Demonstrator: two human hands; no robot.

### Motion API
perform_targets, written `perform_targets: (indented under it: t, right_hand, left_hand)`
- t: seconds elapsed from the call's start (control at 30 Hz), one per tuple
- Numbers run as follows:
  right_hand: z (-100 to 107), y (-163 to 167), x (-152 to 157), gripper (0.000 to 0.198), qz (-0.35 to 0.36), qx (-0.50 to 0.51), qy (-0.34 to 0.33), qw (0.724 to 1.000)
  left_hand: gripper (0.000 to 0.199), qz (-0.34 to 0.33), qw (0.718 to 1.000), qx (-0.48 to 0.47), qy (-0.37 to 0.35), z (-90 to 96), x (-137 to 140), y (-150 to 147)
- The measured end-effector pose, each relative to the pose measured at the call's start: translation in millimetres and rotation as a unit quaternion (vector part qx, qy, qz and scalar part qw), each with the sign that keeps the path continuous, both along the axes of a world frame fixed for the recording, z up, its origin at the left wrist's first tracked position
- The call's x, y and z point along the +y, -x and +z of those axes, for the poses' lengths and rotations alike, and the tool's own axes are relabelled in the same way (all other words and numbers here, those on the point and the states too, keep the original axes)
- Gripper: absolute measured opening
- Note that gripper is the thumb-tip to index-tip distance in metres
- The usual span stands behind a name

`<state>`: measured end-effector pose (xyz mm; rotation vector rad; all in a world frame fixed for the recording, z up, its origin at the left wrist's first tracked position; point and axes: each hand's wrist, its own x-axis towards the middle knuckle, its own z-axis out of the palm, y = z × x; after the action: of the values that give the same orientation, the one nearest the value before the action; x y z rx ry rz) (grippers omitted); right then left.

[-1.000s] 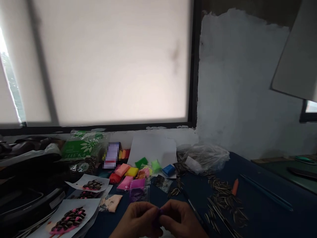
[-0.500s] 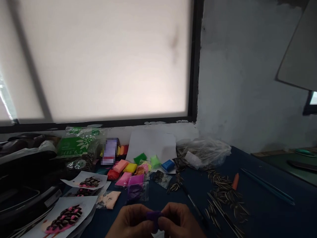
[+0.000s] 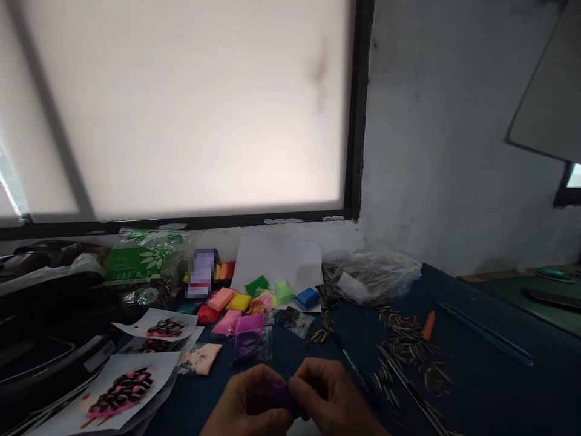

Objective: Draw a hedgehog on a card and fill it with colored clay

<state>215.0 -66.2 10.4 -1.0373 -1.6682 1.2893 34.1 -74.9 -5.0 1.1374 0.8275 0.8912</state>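
Note:
A small lump of purple modelling clay (image 3: 278, 395) sits between my two hands at the bottom of the view, partly covered by fingers. My left hand (image 3: 247, 402) is closed around it with thumb and curled fingers. Pressed against its right side, the thumb and fingertips of my right hand (image 3: 329, 393) pinch the same lump. Something white shows below the hands, mostly hidden. Just beyond them lies a clear bag of purple clay (image 3: 249, 342), with several bright clay packets (image 3: 227, 321) behind it. A dark pen (image 3: 351, 362) rests to the right.
Striped sunflower seeds (image 3: 408, 330) are scattered at right, with an orange stick (image 3: 428, 326) and slim metal tweezers (image 3: 408, 384). Farther right is a long bluish tool (image 3: 485, 333). Paper sheets with seed-and-clay hedgehogs (image 3: 157, 363) lie left. A seed bag (image 3: 385, 272) stands against the wall.
My right hand has rolled over the purple clay and moved slightly up. The lump is now more covered by the fingers. The view has shifted slightly.

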Motion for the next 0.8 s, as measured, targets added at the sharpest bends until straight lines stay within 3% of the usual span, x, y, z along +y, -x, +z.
perform_targets:
  t: [0.17, 0.4, 0.6, 0.7, 0.8]
  right_hand:
    - [1, 2, -1, 0.023, 0.006, -0.024, -0.012, 1.0]
    - [9, 1, 10, 0.028, -0.035, 0.027, -0.009, 0.999]
    - [-5, 2, 15, 0.032, -0.027, 0.066, 0.029, 0.997]
    - [-6, 2, 12, 0.033, -0.025, 0.079, 0.028, 0.996]
    - [-2, 3, 10, 0.039, -0.006, 0.091, 0.037, 0.995]
  left_hand:
    - [0.039, 0.006, 1.0, 0.023, -0.001, -5.4, 1, -3]
    - [0.03, -0.053, 0.99, 0.128, -0.006, 12.5, 28, -10]
    - [0.02, -0.07, 0.979, 0.19, -0.028, 9.0, 29, -7]
    - [0.017, -0.08, 0.975, 0.203, -0.034, 21.0, 24, -4]
    - [0.032, -0.088, 0.974, 0.204, -0.044, 36.1, 24, -2]
